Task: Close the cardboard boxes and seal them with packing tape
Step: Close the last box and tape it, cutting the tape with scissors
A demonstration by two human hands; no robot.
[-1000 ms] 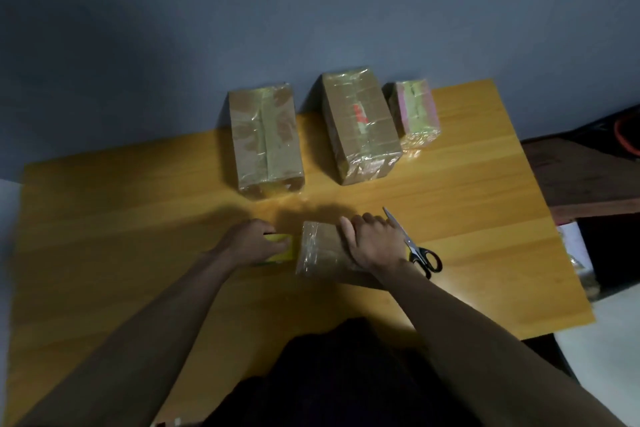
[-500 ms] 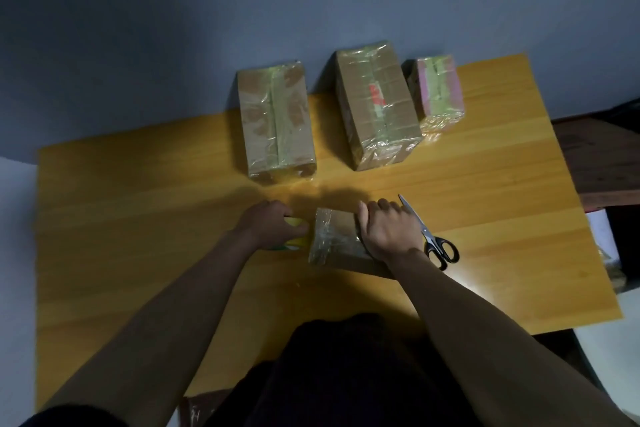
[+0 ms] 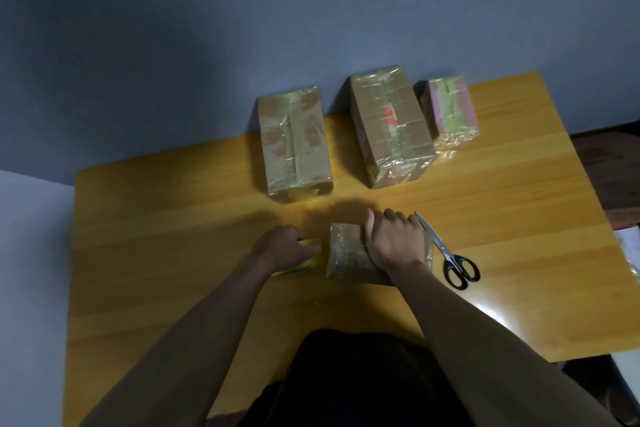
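While right hand [image 3: 394, 241] presses small box [image 3: 346, 253] (fingers flat), left hand [image 3: 280, 248] fingers clamped on tape roll [image 3: 310, 258]

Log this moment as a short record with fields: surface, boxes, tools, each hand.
surface: wooden table
back row: three taped boxes, left, middle, small pink
front box: partly wrapped in tape
left hand: grips yellow tape roll against the front box's left end
right hand: presses down on front box
scissors: flat, right of front box

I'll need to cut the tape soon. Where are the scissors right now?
In the head view, the scissors lie on the wooden table, just right of the right hand pressing the small box, blades pointing away.
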